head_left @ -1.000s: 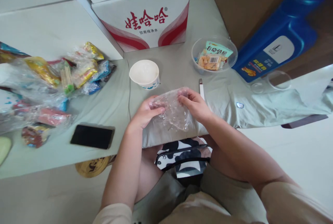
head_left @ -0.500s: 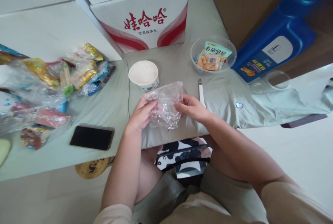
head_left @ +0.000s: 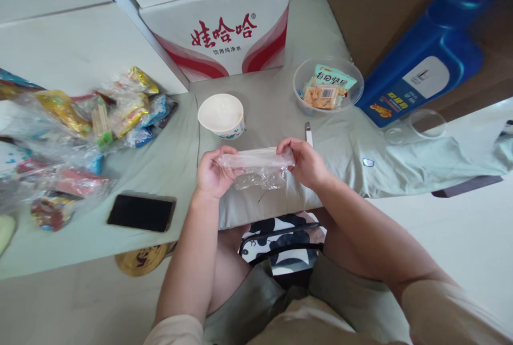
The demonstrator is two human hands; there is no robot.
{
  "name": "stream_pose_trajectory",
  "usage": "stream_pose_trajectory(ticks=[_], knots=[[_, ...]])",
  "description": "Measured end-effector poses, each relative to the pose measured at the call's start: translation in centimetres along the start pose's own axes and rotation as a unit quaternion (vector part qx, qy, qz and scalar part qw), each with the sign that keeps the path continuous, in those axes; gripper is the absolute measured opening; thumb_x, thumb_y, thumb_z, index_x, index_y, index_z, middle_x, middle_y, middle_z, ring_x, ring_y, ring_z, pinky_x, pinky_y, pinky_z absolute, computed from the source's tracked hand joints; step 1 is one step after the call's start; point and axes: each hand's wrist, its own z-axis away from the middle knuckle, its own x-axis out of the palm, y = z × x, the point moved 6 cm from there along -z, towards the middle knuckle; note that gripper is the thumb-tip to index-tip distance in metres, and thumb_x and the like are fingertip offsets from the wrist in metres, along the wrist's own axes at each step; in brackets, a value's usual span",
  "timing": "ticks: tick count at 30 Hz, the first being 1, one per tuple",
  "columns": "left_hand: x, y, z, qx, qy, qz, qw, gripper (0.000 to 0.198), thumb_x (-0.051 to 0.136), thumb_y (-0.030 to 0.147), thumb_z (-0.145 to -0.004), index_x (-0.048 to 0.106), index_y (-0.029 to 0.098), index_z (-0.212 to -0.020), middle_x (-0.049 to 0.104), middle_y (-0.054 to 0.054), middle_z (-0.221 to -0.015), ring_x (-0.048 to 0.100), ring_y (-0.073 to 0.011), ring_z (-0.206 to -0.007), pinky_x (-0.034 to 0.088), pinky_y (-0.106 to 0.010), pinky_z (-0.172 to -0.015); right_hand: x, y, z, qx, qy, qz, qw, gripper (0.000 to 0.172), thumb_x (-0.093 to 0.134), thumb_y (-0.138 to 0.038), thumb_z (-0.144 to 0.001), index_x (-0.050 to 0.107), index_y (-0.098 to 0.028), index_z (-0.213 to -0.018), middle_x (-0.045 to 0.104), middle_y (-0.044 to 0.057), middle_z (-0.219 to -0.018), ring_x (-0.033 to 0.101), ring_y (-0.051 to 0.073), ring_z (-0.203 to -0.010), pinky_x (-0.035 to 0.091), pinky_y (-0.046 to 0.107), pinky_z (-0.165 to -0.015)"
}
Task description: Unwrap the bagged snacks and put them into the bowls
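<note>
A clear plastic bag (head_left: 260, 160) is stretched sideways above the cloth near the front edge, its upper part drawn into a flat band and its lower part hanging crinkled. My left hand (head_left: 216, 171) pinches its left end and my right hand (head_left: 304, 162) grips its right end. Just beyond the left hand stands a white paper bowl (head_left: 221, 112) with a blue pattern, its inside bare. A white-handled tool with a metal tip (head_left: 308, 134) lies beside my right hand, partly hidden by it.
At left lie wrapped snacks in plastic (head_left: 80, 115) and a black phone (head_left: 141, 212). A clear tub (head_left: 300, 100) holds snack packets at the right, by a large blue bottle (head_left: 425, 56) and a clear cup (head_left: 428, 124). A white and red carton (head_left: 224, 35) stands behind.
The bag was loose and crumpled between my hands; now its upper part is pulled into a straight band. My right hand has shifted slightly, covering more of the white-handled tool.
</note>
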Motion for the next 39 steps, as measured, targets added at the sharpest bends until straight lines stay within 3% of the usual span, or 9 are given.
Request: stream_pose_trajectory(ticks=[7, 14, 18, 21, 24, 28, 32, 35, 39], knots=[[0.5, 0.1, -0.2, 0.069, 0.011, -0.056, 0.996, 0.025, 0.084, 0.026, -0.066, 0.068, 0.020, -0.085, 0.067, 0.003, -0.074, 0.063, -0.0094, -0.059, 0.052, -0.017, -0.050, -0.2, -0.4, 0.1, -0.063, 0.040, 0.055, 0.996, 0.028, 0.073, -0.037, -0.074, 0.049, -0.023, -0.079, 0.042, -0.010, -0.056, 0.035, 0.007, -0.049, 0.027, 0.023, -0.050], [-0.4, 2.4, 0.0, 0.165, 0.011, -0.051, 0.985, 0.036, 0.090, 0.035, -0.063, 0.069, 0.021, -0.088, 0.075, -0.006, -0.108, 0.070, -0.0198, -0.107, 0.057, -0.024, -0.081, -0.5, -0.3, 0.0, -0.058, 0.044, 0.041, 0.997, 0.044, 0.078, -0.032, -0.067, 0.048, -0.024, -0.097, 0.053, -0.009, -0.067, 0.047, 0.009, -0.056, 0.035, 0.024, -0.056], [-1.3, 4.0, 0.8, 0.224, 0.013, -0.031, 0.974, 0.041, 0.087, 0.040, -0.069, 0.052, 0.019, -0.063, 0.046, 0.006, -0.052, 0.056, -0.0089, -0.053, 0.048, -0.021, -0.057, -0.7, -0.5, 0.0, -0.076, 0.051, 0.098, 0.991, 0.032, 0.075, -0.036, -0.069, 0.051, -0.023, -0.085, 0.053, -0.006, -0.069, 0.044, 0.009, -0.060, 0.035, 0.025, -0.059], [-0.7, 2.8, 0.8, 0.225, 0.006, -0.076, 0.971, 0.046, 0.083, 0.048, -0.076, 0.048, 0.020, -0.064, 0.038, 0.008, -0.048, 0.045, -0.0084, -0.046, 0.041, -0.021, -0.049, -0.5, -0.6, 0.3, -0.103, 0.038, 0.181, 0.977, 0.024, 0.069, -0.036, -0.074, 0.050, -0.022, -0.077, 0.063, 0.001, -0.085, 0.050, 0.011, -0.069, 0.038, 0.027, -0.066], [0.8, 0.3, 0.0, 0.222, -0.020, -0.181, 0.958, 0.044, 0.085, 0.055, -0.072, 0.064, 0.023, -0.095, 0.070, -0.004, -0.096, 0.069, -0.0174, -0.093, 0.056, -0.027, -0.075, 0.3, -0.3, 0.7, -0.122, 0.000, 0.227, 0.966, 0.022, 0.065, -0.036, -0.077, 0.048, -0.021, -0.078, 0.068, 0.006, -0.106, 0.056, 0.013, -0.081, 0.041, 0.028, -0.072], [2.5, -2.0, -0.6, 0.211, -0.071, -0.280, 0.934, 0.076, 0.081, 0.062, -0.074, 0.053, 0.030, -0.137, 0.049, -0.012, -0.156, 0.052, -0.0296, -0.141, 0.052, -0.040, -0.105, 1.4, 0.3, 1.1, -0.123, -0.058, 0.254, 0.958, 0.023, 0.063, -0.036, -0.082, 0.045, -0.023, -0.079, 0.063, 0.001, -0.085, 0.049, 0.012, -0.070, 0.039, 0.027, -0.066], [3.7, -2.7, 0.1, 0.140, -0.149, -0.347, 0.915, 0.063, 0.072, 0.063, -0.083, 0.063, 0.021, -0.131, 0.069, -0.014, -0.131, 0.066, -0.0297, -0.119, 0.053, -0.042, -0.101, 2.4, 0.4, 1.3, -0.127, -0.126, 0.233, 0.956, 0.024, 0.062, -0.036, -0.088, 0.043, -0.024, -0.080, 0.048, -0.004, -0.072, 0.042, 0.011, -0.063, 0.040, 0.027, -0.062], [3.7, -2.3, 0.5, 0.125, -0.149, -0.342, 0.919, 0.057, 0.072, 0.063, -0.083, 0.072, 0.018, -0.118, 0.076, -0.012, -0.111, 0.070, -0.0266, -0.101, 0.055, -0.037, -0.088, 2.7, 0.6, 1.1, -0.136, -0.144, 0.217, 0.956, 0.020, 0.060, -0.039, -0.090, 0.049, -0.023, -0.085, 0.054, -0.002, -0.079, 0.049, 0.013, -0.069, 0.044, 0.028, -0.066], [2.5, -1.5, 0.3, 0.137, -0.086, -0.297, 0.941, 0.049, 0.074, 0.062, -0.082, 0.078, 0.019, -0.107, 0.078, -0.008, -0.099, 0.069, -0.0222, -0.089, 0.053, -0.033, -0.080, 1.2, 1.1, 0.3, -0.143, -0.034, 0.261, 0.954, 0.017, 0.061, -0.039, -0.090, 0.058, -0.022, -0.095, 0.063, 0.004, -0.093, 0.057, 0.015, -0.080, 0.049, 0.032, -0.074]])
